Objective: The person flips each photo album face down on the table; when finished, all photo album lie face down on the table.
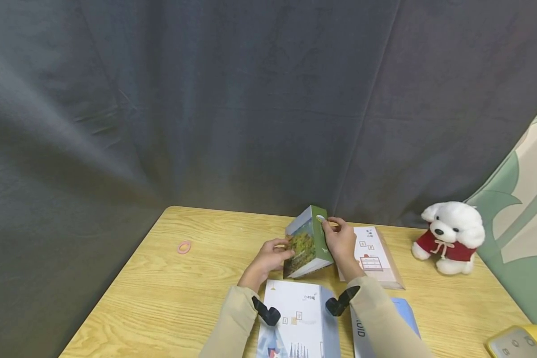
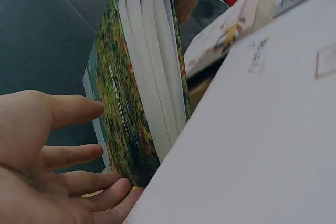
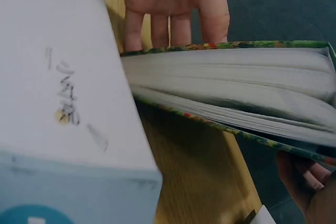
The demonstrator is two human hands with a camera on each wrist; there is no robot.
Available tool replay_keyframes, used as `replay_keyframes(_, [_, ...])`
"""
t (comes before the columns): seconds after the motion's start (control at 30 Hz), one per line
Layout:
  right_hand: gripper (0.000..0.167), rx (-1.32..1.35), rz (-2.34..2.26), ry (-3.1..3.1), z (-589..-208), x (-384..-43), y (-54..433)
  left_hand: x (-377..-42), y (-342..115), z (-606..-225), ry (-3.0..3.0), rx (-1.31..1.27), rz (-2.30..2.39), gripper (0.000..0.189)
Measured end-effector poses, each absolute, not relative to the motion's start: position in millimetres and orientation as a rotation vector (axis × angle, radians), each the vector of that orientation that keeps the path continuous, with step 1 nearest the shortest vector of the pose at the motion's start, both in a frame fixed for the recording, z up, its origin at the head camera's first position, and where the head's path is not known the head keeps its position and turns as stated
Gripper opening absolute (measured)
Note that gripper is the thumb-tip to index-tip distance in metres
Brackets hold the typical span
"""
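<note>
A thick photo album [image 1: 301, 248] with a green spine and a leafy picture cover stands tilted near the table's back edge. Its page edges face the wrists, and the pages [image 2: 149, 51] fan slightly apart between the covers. My left hand [image 1: 268, 259] touches the picture cover, its fingers [image 3: 181, 30] fairly straight and spread. On the other side my right hand [image 1: 341, 243] grips the album by the spine side, thumb on the green face; part of this hand is hidden in both wrist views. Below the forearms lies a white-and-blue box-like album [image 1: 291, 303].
Right of the right hand lies another white album [image 1: 372, 258] with a red drawing. A blue-and-white item [image 1: 404, 313] lies partly under the right sleeve. A white plush dog [image 1: 454, 233], a yellow-edged object [image 1: 519, 343] and a pink ring [image 1: 184, 247] are on the wooden table.
</note>
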State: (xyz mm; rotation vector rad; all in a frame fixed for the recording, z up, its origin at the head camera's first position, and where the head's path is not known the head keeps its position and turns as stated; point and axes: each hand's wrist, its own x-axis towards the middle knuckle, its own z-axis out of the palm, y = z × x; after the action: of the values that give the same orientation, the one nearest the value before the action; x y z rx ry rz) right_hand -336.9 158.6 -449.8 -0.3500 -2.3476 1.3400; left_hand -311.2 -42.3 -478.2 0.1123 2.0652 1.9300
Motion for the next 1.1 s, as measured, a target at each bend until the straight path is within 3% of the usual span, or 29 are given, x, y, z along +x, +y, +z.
replay_keyframes(0.4, [0.074, -0.288, 1.284, -2.574, -463, -332, 154, -310, -54, -480, 2.424, 0.103, 1.719, 0.067])
replay_keyframes(0.73, [0.084, -0.168, 1.233, -2.756, -472, -331, 154, -312, -60, -484, 2.478, 0.138, 1.666, 0.071])
replay_keyframes(1.1, [0.084, -0.043, 0.983, -2.950, -472, -321, 150, -313, -64, -487, 2.480, 0.076, 1.637, 0.074])
